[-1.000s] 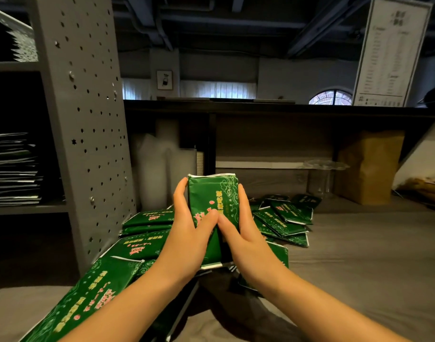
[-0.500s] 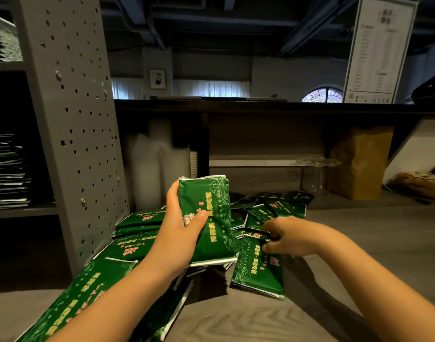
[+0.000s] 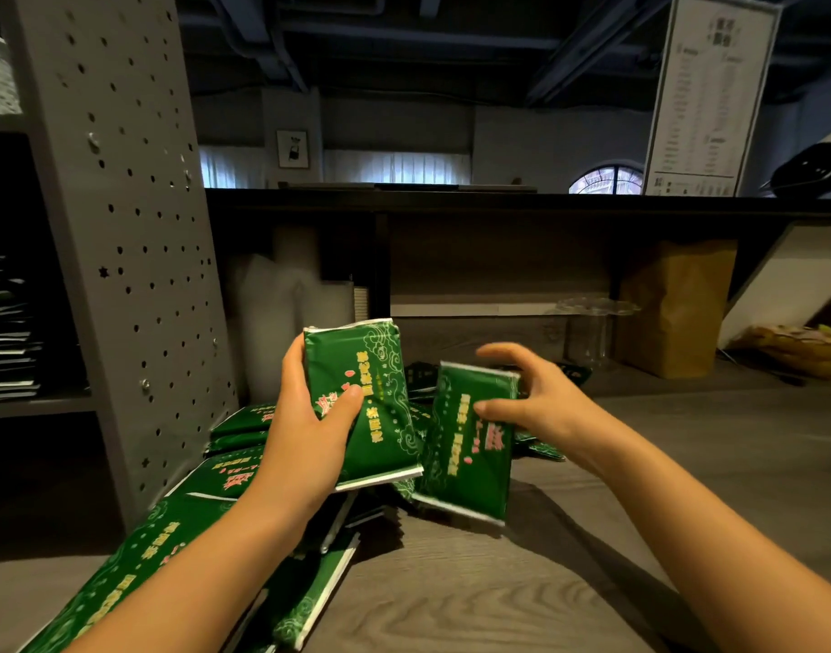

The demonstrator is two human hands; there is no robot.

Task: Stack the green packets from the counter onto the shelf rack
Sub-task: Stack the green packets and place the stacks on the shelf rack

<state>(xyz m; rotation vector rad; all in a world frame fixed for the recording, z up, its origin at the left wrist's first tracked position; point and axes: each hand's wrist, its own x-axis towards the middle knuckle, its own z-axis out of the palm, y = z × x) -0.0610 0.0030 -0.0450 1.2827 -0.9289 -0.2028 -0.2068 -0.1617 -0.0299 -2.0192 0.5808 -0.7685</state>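
My left hand (image 3: 305,435) grips an upright bundle of green packets (image 3: 364,398) above the counter, thumb across its front. Just to its right, my right hand (image 3: 531,398) pinches a single green packet (image 3: 470,440) by its upper right edge, holding it upright and slightly blurred. Below and behind them, several loose green packets (image 3: 244,426) lie heaped on the grey wooden counter (image 3: 592,534). More green packets (image 3: 135,567) sprawl at the lower left, near my forearm. The shelf rack (image 3: 121,219), a grey perforated panel with shelves, stands at the left.
Dark stacked packets (image 3: 8,332) fill a rack shelf at the far left. White plastic bags (image 3: 286,313) lean behind the pile. A clear plastic cup (image 3: 592,332), a brown paper bag (image 3: 673,308) and yellow items (image 3: 800,346) sit at the back right under a dark ledge.
My right hand let go of the bundle, reached down to the pile, and has lifted one packet up beside the bundle. My left hand kept its hold on the bundle throughout.
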